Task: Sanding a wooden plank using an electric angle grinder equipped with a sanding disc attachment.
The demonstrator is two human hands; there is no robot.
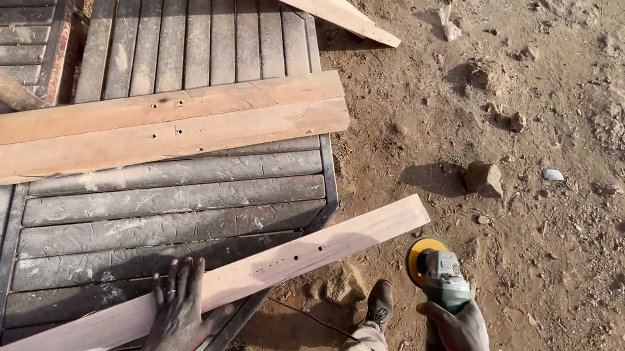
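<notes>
- My left hand (179, 314) lies flat, fingers spread, on the plank (245, 274) across the bench (157, 192).
- My right hand (460, 331) grips the sander (441, 294), disc (419, 257) just beside the plank's far end.
- The plank runs from lower left to upper right.

a long pale wooden plank (253, 276) is lying diagonally across the edge of the dark slatted platform, its far end jutting out over the dirt, small holes showing along its face. a green angle grinder (441, 294) with a yellow sanding disc is hanging just beside that end, disc facing up.
</notes>
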